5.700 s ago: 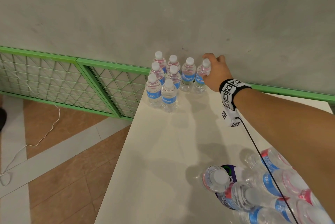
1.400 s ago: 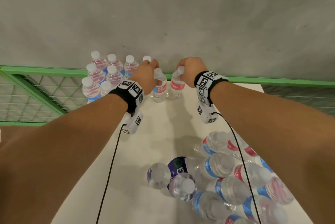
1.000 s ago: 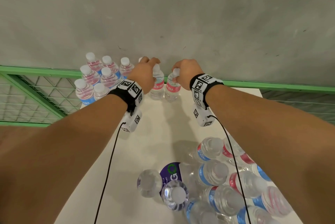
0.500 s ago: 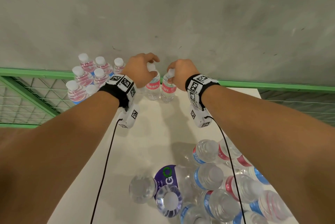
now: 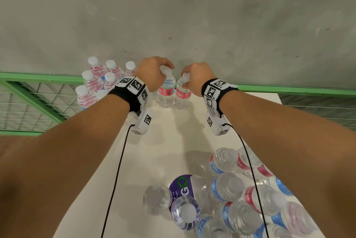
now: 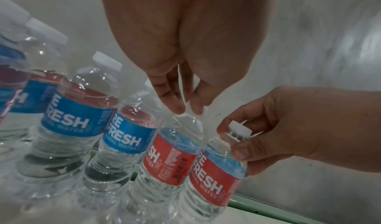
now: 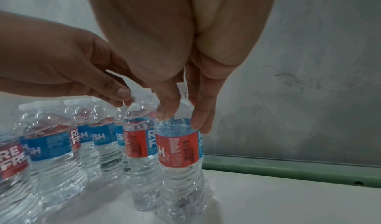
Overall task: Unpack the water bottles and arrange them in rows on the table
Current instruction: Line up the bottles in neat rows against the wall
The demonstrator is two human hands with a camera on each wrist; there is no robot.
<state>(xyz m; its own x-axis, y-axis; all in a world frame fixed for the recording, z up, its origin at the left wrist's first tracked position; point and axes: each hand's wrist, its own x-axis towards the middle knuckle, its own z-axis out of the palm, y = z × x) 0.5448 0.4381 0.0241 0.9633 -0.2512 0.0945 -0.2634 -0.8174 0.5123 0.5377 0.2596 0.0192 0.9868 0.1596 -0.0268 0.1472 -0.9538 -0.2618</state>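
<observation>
Two red-labelled water bottles stand side by side at the far end of the white table point(image 5: 169, 141), next to the wall. My left hand point(image 5: 155, 72) grips the left bottle point(image 5: 167, 92) from above by its cap and neck; in the left wrist view its fingertips point(image 6: 177, 108) pinch that bottle point(image 6: 169, 160). My right hand point(image 5: 189, 80) holds the right bottle point(image 5: 183, 94) at the neck, its fingers point(image 7: 164, 112) curled round the bottle point(image 7: 178, 149). Several arranged bottles point(image 5: 96, 81) stand in rows just left of them.
The opened pack of bottles point(image 5: 237, 199), with torn wrap and a purple label point(image 5: 181, 187), lies at the near right of the table. A green mesh railing point(image 5: 38, 99) runs behind and left of the table. The grey wall point(image 5: 192, 16) sits directly behind.
Both hands moved their bottles a little farther toward the wall. The two bottles now stand upright together at the right end of the back row.
</observation>
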